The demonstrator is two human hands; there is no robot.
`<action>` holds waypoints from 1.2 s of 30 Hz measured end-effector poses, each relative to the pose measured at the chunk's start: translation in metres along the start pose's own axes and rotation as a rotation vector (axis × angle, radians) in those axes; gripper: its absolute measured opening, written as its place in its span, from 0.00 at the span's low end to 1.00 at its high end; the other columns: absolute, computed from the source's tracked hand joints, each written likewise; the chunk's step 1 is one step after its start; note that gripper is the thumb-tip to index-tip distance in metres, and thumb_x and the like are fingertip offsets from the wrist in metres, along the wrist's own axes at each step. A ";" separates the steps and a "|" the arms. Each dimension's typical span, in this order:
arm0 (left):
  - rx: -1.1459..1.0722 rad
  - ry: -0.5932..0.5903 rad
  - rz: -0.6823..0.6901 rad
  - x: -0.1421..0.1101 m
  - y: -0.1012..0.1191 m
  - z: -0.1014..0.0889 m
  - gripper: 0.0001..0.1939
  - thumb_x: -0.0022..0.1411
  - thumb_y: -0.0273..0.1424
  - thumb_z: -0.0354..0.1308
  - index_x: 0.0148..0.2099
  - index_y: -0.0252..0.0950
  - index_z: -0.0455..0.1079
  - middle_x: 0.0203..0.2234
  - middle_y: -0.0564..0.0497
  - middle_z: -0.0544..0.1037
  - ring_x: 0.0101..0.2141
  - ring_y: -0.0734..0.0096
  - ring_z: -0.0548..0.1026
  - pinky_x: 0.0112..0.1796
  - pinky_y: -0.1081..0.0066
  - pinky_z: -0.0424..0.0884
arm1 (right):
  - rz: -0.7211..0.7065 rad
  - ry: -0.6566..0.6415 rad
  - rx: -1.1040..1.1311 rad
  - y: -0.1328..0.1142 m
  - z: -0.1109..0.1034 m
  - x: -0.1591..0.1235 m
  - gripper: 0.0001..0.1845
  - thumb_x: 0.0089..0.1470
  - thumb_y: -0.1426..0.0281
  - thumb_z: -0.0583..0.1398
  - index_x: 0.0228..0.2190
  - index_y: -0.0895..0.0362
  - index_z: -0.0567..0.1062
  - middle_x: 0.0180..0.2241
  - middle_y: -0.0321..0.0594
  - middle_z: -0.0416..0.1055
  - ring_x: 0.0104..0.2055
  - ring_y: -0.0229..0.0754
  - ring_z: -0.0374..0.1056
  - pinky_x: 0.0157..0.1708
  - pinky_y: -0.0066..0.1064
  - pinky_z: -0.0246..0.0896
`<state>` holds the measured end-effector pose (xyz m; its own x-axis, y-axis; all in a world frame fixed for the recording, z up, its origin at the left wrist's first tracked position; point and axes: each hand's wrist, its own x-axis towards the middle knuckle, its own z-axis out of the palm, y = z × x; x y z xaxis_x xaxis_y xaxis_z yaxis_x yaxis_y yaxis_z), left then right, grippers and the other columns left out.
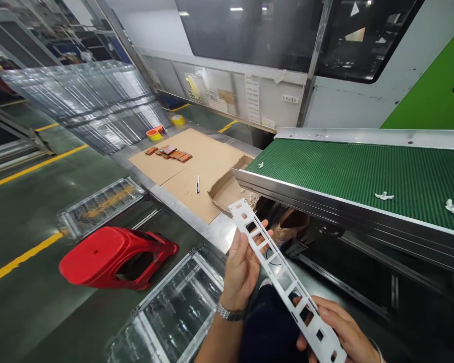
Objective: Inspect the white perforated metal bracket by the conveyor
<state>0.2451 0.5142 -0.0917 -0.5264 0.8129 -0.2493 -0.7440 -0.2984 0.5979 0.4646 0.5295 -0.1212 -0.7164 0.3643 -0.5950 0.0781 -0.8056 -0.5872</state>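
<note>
Two bare hands hold one long white plastic strip (283, 275) with a row of rectangular cut-outs, tilted so its far end points up toward the conveyor. The left hand (242, 267), with a metal watch (230, 313) at the wrist, is closed around the strip's upper half, fingers wrapped over its edge and showing through the openings. The right hand (342, 333) grips the lower end from beneath, thumb and fingers pressed on the plastic. Just beyond the strip runs a green conveyor belt (355, 171) in a steel frame, carrying several small white plastic pieces (384, 195) well apart from one another. To the left, a flattened cardboard sheet (196, 161) lies on a steel table, with a pen (197, 184), some brown blocks (170, 152) and rolls of tape (155, 133) on or near it. On the floor sit a red moulded shell (109, 257) and clear plastic trays (174, 312).
</note>
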 end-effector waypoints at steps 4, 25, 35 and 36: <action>-0.012 0.018 -0.006 0.002 -0.003 0.000 0.22 0.64 0.35 0.52 0.59 0.40 0.55 0.46 0.40 0.73 0.42 0.59 0.74 0.43 0.62 0.70 | 0.020 -0.009 -0.104 -0.006 0.008 -0.005 0.31 0.54 0.55 0.54 0.52 0.66 0.61 0.30 0.55 0.77 0.25 0.44 0.74 0.23 0.29 0.62; -0.033 0.095 0.023 -0.008 -0.009 0.020 0.16 0.68 0.31 0.43 0.57 0.38 0.57 0.45 0.41 0.74 0.38 0.64 0.76 0.36 0.69 0.73 | -0.156 0.154 -0.870 -0.010 0.025 0.004 0.23 0.59 0.53 0.44 0.22 0.56 0.60 0.17 0.34 0.65 0.19 0.34 0.62 0.18 0.24 0.53; -0.042 0.164 -0.020 -0.004 -0.010 0.013 0.14 0.68 0.30 0.42 0.55 0.36 0.59 0.44 0.41 0.74 0.36 0.65 0.76 0.34 0.70 0.72 | -0.117 0.080 -0.799 -0.010 0.024 0.001 0.20 0.58 0.56 0.45 0.38 0.57 0.68 0.24 0.39 0.71 0.24 0.39 0.67 0.22 0.29 0.61; -0.044 0.168 -0.022 -0.003 -0.010 0.012 0.15 0.68 0.30 0.42 0.55 0.36 0.59 0.44 0.41 0.74 0.36 0.65 0.76 0.34 0.70 0.72 | -0.108 0.068 -0.772 -0.011 0.025 0.001 0.20 0.57 0.56 0.45 0.40 0.57 0.67 0.23 0.38 0.71 0.24 0.40 0.68 0.22 0.28 0.61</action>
<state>0.2592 0.5206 -0.0876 -0.5684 0.7256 -0.3878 -0.7714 -0.3060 0.5580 0.4462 0.5268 -0.1018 -0.7058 0.4699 -0.5302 0.4878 -0.2204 -0.8447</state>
